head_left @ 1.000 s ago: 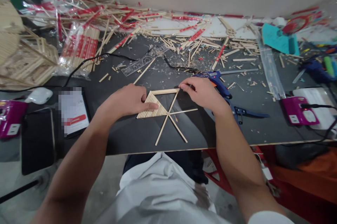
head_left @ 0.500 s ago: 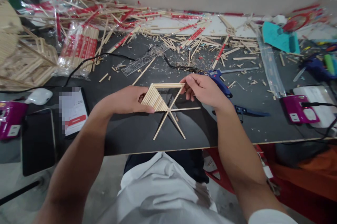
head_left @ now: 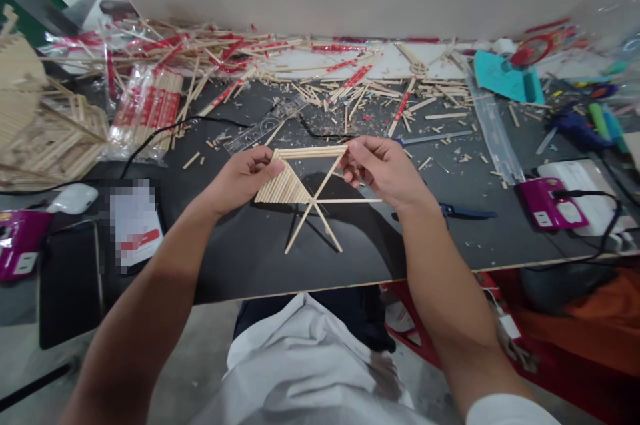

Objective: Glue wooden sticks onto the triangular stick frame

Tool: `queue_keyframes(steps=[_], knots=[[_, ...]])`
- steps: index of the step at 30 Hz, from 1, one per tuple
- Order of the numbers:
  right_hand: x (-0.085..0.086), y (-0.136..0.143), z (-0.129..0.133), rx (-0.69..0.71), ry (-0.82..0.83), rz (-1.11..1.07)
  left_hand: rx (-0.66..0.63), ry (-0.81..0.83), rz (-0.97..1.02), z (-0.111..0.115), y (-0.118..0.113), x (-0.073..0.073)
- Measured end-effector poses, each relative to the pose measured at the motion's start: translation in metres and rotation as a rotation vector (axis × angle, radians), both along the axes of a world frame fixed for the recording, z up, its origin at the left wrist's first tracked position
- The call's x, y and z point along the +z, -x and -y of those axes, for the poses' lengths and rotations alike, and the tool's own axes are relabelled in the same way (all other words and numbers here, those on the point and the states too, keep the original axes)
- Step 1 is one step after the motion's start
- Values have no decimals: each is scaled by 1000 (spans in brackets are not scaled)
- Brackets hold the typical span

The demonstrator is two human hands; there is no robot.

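A frame of wooden sticks point(head_left: 286, 184) is held between my two hands above the dark table. Its sticks cross at a hub like spokes; one left wedge is filled with sticks laid side by side. Several sticks form a bar point(head_left: 310, 152) along the top. My left hand point(head_left: 249, 175) pinches the upper left corner, thumb on the filled wedge. At the upper right corner, the fingers of my right hand point(head_left: 373, 165) are closed on the end of the bar. Bare spokes point to the right and toward me.
Red-wrapped chopstick bundles point(head_left: 150, 108) lie left of a clear ruler point(head_left: 265, 124). Cut stick scraps point(head_left: 420, 88) litter the back. Blue pliers point(head_left: 467, 210) lie to the right, near a purple power adapter point(head_left: 547, 204). Two phones point(head_left: 70, 285) rest at left; a black cable crosses the table.
My left hand has shifted from the wedge's lower edge up to its upper left corner. The stick frame has moved slightly up and left. My right hand stays at the bar's right end.
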State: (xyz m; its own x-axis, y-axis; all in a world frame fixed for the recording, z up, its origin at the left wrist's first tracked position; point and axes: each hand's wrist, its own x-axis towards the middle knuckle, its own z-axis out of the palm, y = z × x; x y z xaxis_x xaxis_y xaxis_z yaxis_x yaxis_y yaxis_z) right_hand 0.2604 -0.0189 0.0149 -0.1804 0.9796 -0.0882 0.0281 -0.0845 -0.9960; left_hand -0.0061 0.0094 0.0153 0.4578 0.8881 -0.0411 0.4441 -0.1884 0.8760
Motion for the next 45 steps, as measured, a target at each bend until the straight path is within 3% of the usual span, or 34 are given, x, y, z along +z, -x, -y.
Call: queue_keyframes(steps=[7, 15, 21, 32, 39, 45], knots=[[0, 1, 0, 6, -30, -71, 67, 10, 29, 1, 3, -5], [-4, 3, -2, -31, -23, -51, 79, -1, 64, 4, 0, 1], [-2, 5, -4, -36, -6, -116, 86, 10, 137, 5, 0, -5], [0, 5, -3, -89, 87, -126, 156, 123, 309, 5, -4, -6], [0, 3, -3, -103, 90, -119, 235, 340, 478, 5, -7, -2], [2, 7, -2, -92, 71, -157, 500, 590, 699, -4, -7, 9]])
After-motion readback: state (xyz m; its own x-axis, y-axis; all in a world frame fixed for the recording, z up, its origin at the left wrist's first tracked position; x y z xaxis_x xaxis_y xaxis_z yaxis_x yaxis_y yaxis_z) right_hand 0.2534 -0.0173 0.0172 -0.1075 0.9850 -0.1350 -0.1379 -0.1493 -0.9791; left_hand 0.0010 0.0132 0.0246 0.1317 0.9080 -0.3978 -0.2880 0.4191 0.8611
